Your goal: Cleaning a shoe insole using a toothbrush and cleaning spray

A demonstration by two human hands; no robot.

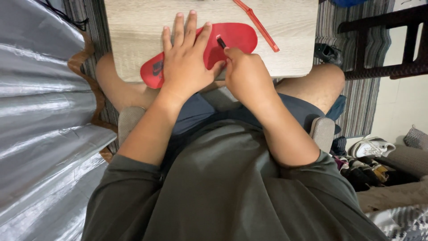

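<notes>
Red shoe insole lies flat on the wooden surface, pinned under the open left hand. Right hand pinches a small dark tool, tip on the insole's middle. No finished mark or cut shows yet; a red stick lies beside it.

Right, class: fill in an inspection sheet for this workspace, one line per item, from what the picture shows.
Surface: pale wood-grain table, small, over the lap.
Job's things: red insole flat on table; dark marker tip on it.
Clutter: red strip on the table beside the insole.
Hands: left hand pressing insole; right hand holding marker.
Cables: nothing seen.
Surroundings: striped rug, shoes, dark chair, silver sheet.
</notes>
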